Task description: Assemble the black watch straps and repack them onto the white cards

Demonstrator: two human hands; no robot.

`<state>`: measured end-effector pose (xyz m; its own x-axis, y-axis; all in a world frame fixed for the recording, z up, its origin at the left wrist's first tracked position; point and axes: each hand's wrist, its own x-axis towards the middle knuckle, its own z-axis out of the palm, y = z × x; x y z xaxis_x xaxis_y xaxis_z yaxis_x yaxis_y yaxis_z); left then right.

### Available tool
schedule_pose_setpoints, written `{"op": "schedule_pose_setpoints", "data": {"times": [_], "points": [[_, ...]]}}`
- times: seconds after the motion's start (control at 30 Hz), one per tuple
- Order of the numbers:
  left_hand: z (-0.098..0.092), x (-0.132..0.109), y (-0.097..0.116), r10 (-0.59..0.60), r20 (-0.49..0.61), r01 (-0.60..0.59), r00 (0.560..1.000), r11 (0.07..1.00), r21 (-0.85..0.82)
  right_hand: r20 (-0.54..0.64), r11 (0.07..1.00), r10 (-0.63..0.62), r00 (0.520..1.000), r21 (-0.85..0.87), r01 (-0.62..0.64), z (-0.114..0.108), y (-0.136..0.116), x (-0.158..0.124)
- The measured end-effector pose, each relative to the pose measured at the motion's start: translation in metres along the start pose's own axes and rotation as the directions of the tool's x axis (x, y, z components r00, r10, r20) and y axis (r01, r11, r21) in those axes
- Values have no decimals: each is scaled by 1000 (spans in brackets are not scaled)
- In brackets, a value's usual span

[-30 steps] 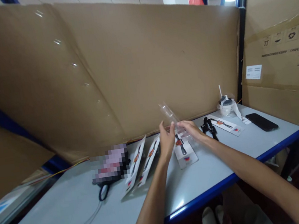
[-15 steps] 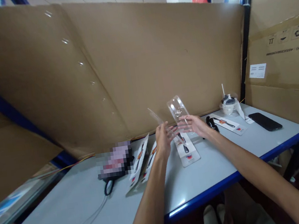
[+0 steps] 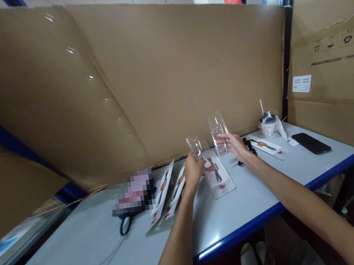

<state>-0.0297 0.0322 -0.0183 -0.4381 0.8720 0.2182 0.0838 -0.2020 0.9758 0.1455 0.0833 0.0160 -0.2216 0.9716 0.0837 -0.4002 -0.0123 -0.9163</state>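
Note:
In my left hand (image 3: 195, 170) is a clear plastic blister shell (image 3: 197, 143), with the fingers curled over its lower end. A printed card (image 3: 220, 181) showing a black-handled tool lies flat just right of that hand. My right hand (image 3: 236, 146) grips a second clear blister shell (image 3: 217, 120), tilted upright behind the card. Black items (image 3: 251, 150), whose kind I cannot make out, rest beside the right wrist. Another printed card (image 3: 267, 147) lies farther right. Two similar card packs (image 3: 162, 191) lean at a slant left of my left forearm.
A pixelated dark pouch (image 3: 133, 193) with a loop sits at the left. At the right are a black phone (image 3: 311, 143) and a clear-lidded cup (image 3: 268, 125). Cardboard (image 3: 169, 76) walls the back, and a large carton (image 3: 328, 63) stands at the right. The table has a blue edge (image 3: 238, 238).
The left hand has moved down and slightly left, its shell now standing behind the card. My right hand and its shell have shifted slightly right, away from the left hand.

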Motion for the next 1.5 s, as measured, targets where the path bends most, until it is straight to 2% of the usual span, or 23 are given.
{"op": "schedule_pose_setpoints", "data": {"times": [0.03,0.1,0.13,0.2,0.27,0.33,0.4,0.43,0.5,0.63,0.67,0.73,0.83,0.93,0.97,1.03,1.1,1.27,1.4,1.5], "points": [[0,-3,4,46,-43,-38,998,986,165,-5,1000,-14,1000,-17,14,1,0,0],[2,-11,15,192,-99,-123,976,870,477,-28,997,-39,999,-67,38,4,2,0],[3,-14,20,284,-104,-176,953,802,571,-44,992,-57,997,-111,52,5,3,0],[7,-19,28,454,-98,-300,885,718,628,-68,958,-139,988,-263,117,9,6,-2],[12,-21,32,536,-84,-420,840,740,525,-31,829,-323,946,-491,266,15,10,-9],[18,-21,33,505,-37,-473,862,830,296,118,582,-500,858,-687,434,21,15,-20],[24,-21,32,432,50,-435,900,899,57,317,341,-546,775,-762,551,27,20,-34],[26,-21,32,404,86,-403,911,915,-29,395,263,-533,748,-763,591,29,22,-41],[29,-21,33,375,87,-363,923,923,-127,497,190,-503,707,-735,651,34,25,-52],[24,-19,42,264,-76,-274,961,905,-325,598,148,-506,621,-650,746,39,20,-58],[21,-18,43,213,-89,-231,973,890,-393,599,137,-499,626,-658,740,38,18,-55],[15,-16,46,118,-81,-143,990,856,-497,529,118,-487,696,-749,652,33,10,-46],[7,-14,48,28,-22,-35,999,807,-589,287,67,-466,837,-932,357,13,0,-27],[2,-14,50,-40,122,113,992,719,-686,58,-88,-335,941,-996,31,-14,-4,-9],[1,-14,51,-63,159,159,985,682,-713,-7,-138,-282,959,-989,-48,-22,-3,-5],[-1,-14,53,-103,212,230,972,621,-749,-89,-185,-229,969,-974,-133,-35,2,2],[-1,-15,55,-120,266,284,956,588,-757,-117,-188,-215,970,-969,-159,-42,9,6],[-1,-17,56,-101,364,352,926,580,-735,-139,-170,-191,972,-970,-172,-46,21,15],[0,-17,54,-86,388,358,918,600,-715,-140,-102,-182,973,-982,-161,-45,25,20],[0,-17,53,-91,385,358,918,606,-710,-143,-5,-173,974,-989,-147,-45,24,22]]}}
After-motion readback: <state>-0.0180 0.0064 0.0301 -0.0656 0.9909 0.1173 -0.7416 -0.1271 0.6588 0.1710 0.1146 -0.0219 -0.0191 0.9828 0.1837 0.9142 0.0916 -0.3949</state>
